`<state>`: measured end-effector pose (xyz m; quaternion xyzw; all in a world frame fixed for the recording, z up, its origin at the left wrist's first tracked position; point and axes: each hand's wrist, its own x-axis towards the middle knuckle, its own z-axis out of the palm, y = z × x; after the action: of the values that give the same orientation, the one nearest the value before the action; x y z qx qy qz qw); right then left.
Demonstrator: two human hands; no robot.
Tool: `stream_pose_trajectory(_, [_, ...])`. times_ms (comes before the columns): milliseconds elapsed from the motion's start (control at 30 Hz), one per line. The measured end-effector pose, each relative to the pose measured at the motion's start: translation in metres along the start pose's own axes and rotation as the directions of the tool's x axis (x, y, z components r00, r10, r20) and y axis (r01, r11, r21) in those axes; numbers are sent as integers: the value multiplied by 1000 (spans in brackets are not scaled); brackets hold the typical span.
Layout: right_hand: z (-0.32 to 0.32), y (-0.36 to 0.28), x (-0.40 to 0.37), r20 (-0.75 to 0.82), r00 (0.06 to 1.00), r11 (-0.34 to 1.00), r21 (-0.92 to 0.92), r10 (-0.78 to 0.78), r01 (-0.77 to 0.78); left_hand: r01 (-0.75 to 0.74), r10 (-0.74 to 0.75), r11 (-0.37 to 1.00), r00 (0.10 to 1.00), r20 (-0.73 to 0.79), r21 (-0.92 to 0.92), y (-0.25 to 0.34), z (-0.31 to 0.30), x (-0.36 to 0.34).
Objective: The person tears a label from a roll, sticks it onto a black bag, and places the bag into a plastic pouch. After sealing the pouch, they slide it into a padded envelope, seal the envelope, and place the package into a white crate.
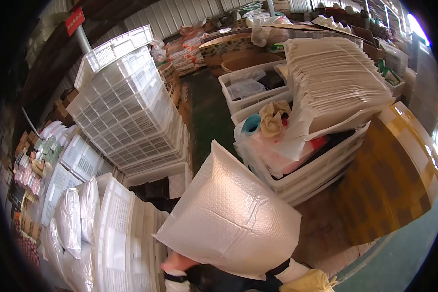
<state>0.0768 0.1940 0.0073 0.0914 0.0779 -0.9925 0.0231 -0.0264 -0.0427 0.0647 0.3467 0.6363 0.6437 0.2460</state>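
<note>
Mailer [228, 214] fills my view, left grip [177, 264] pinching its bottom corner, blurred; right grip out of sight, crates [126, 112] alongside.

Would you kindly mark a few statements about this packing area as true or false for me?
1. A white padded bag fills the middle foreground. True.
2. The tall stack of crates on the left is blue. False: those crates are white.
3. A pile of flat white envelopes rests on the crates at right. True.
4. The left hand is at the bag's top corner. False: it is at the bag's lower edge, too blurred to show its grip.
5. A teal roll lies beside a tan cloth. True.
</note>
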Motion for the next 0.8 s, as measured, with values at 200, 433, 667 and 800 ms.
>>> stream_pose_trajectory(200, [42, -31, 0, 120, 991, 968, -249, 64, -32, 184, -258, 821, 964, -63, -541, -20, -15, 39])
stream_pose_trajectory(433, [138, -77, -39, 155, 977, 613, -790, 148, 32, 83, -330, 608, 931, -156, -790, -119, 71, 24])
stream_pose_trajectory(667, [156, -136, -142, 560, 584, 290, -529, -587, 798, -219, -33, 628, 951, -306, -747, -71, 70, 22])
stream_pose_trajectory(800, [36, -84, -110, 277, 807, 390, -763, -522, 514, -295, 37, 663, 931, -362, -689, -77, 71, 12])
